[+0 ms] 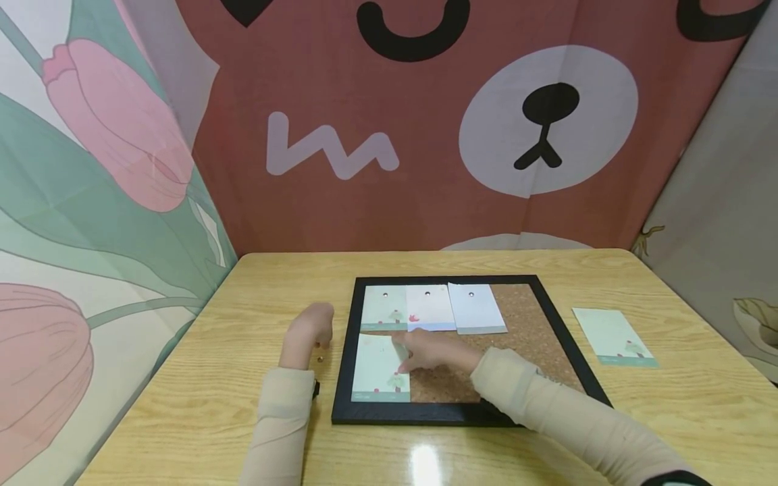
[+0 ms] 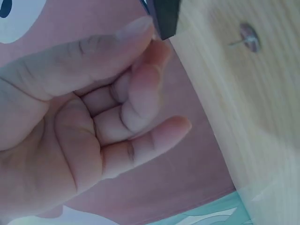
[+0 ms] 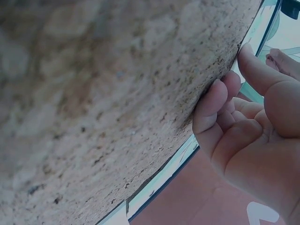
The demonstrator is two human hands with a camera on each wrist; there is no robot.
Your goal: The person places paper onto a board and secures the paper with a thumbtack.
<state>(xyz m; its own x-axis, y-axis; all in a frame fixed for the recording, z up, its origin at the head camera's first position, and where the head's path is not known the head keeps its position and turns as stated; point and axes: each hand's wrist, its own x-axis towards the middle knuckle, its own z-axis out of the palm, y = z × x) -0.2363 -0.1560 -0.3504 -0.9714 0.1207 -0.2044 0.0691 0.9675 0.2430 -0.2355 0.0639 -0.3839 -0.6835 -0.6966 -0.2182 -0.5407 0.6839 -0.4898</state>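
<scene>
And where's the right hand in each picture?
Head: the right hand is low, just right of the middle, beside the lower-left note on the corkboard.
Left wrist: it isn't there.
Right wrist: on the right side, next to the corkboard.
All three share: the reddish cloth.

Beside tulip-print fabric [image 1: 109, 128], a reddish backdrop [image 1: 365, 216] shows what seems a cropped bear [image 1: 498, 135].

a curtained-off work corner, shown by cartoon cloth [image 1: 425, 216] and floral cloth [image 1: 103, 236] around a wooden table [image 1: 182, 405]
</scene>
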